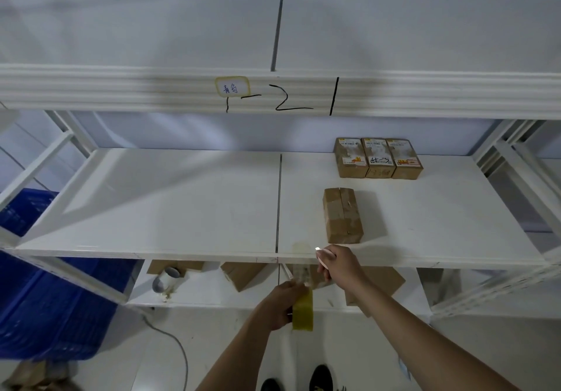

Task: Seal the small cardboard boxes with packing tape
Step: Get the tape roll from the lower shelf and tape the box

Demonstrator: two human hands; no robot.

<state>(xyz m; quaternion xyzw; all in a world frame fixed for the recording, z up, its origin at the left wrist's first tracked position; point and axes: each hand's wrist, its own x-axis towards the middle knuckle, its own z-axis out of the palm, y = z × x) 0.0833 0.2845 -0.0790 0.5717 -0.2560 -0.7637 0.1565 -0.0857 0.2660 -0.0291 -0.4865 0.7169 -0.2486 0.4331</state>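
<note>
A small brown cardboard box lies on the white shelf, its top flaps meeting in a centre seam. My left hand grips a yellowish roll of packing tape below the shelf's front edge. A clear strip of tape runs up from the roll, its end stuck on the shelf edge. My right hand holds a small pink cutter beside the strip, just in front of the box.
Three labelled cardboard boxes stand in a row at the back right of the shelf. A lower shelf holds flat cardboard and a tape roll. Blue crates stand at the left. A cable lies on the floor.
</note>
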